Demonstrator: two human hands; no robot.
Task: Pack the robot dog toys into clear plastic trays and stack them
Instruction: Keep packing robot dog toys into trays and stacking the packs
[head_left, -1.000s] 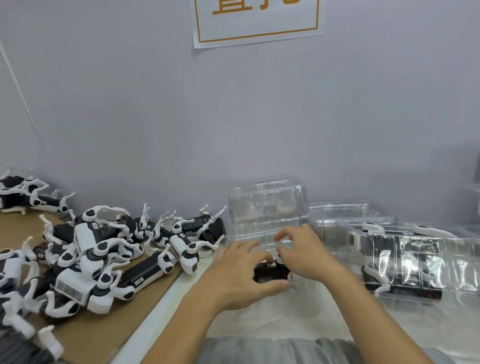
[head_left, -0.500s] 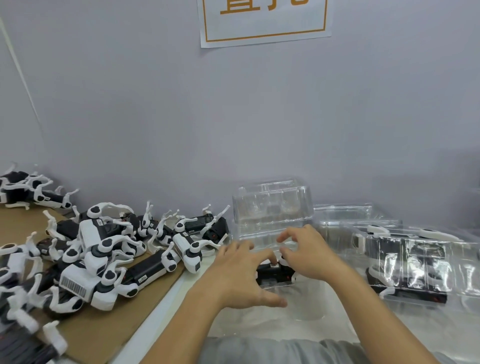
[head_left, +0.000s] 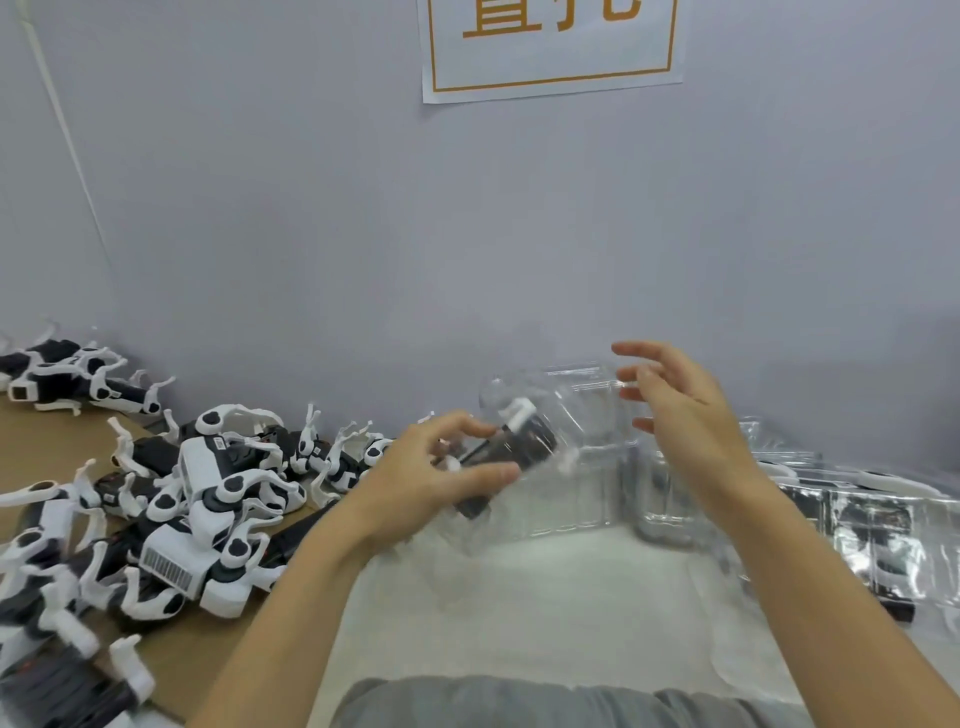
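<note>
Your left hand curls its fingers and thumb around a clear plastic tray with a black-and-white robot dog toy inside, holding it tilted above the white table just left of centre. Your right hand hovers at about 2 o'clock from it, fingers spread loosely and gripping nothing. A heap of unpacked robot dog toys lies on brown cardboard at 9 o'clock, and packed trays sit at 3 o'clock.
</note>
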